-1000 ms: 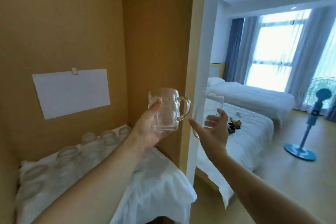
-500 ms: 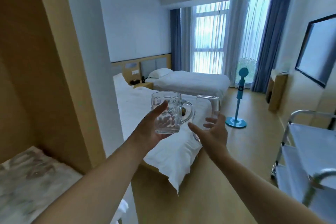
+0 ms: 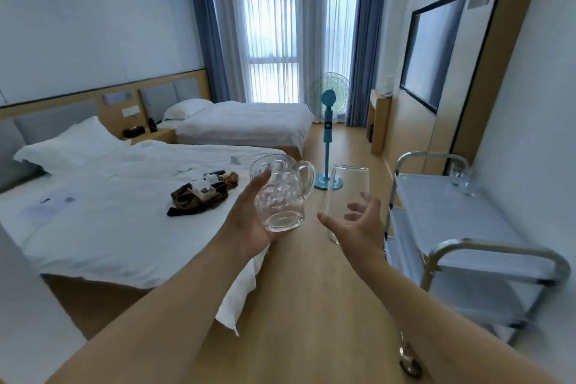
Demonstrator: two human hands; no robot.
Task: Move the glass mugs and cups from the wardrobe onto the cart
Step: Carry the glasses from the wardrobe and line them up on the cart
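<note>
Over the wooden floor (image 3: pixel 311 305), left hand (image 3: pixel 249 224) fingers wrap the mug (image 3: pixel 280 193); right hand (image 3: pixel 358 224) fingers wrap the tumbler (image 3: pixel 346 193).

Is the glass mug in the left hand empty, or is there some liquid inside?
Empty: the glass mug in the left hand is clear to its base, with no liquid line visible.

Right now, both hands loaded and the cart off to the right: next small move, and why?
Probably swing both hands right and set the tall glass on the cart's top shelf. The right hand holding it is nearer the cart; the left hand grips the handled mug over the floor. The shelf's near part looks bare, with glassware only at its far end.
</note>
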